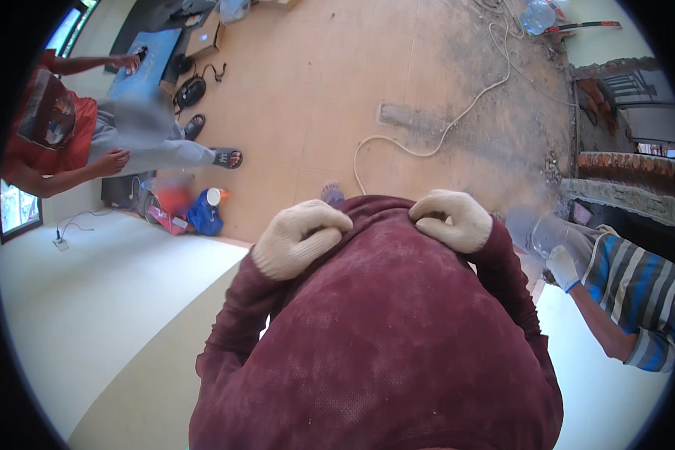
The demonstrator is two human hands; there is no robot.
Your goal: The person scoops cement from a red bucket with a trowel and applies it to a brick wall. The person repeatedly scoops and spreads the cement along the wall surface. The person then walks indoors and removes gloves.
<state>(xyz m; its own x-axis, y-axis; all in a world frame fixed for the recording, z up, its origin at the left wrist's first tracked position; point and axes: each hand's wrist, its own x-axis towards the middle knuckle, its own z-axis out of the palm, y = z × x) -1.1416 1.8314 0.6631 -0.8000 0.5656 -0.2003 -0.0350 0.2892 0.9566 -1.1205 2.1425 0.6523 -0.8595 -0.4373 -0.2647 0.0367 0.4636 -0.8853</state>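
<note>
Both of my hands wear cream knitted gloves and rest at the front hem of my maroon long-sleeved shirt (pixel 382 300), which has pale dusty smudges. My left hand (pixel 296 238) is closed, its fingers curled and its thumb against the cloth on the left side. On the right side, my right hand (pixel 455 220) is curled in the same way at the hem. The fingertips of both hands are partly hidden in the cloth. No tool shows in either hand.
A pale cable (pixel 442 142) winds across the dusty tan floor. At left stands a person in a red shirt (pixel 60 120), near bags (pixel 205 214). Close on my right is a person in a striped shirt (pixel 630 289), beside a broken-out wall opening (pixel 630 169) with exposed brick.
</note>
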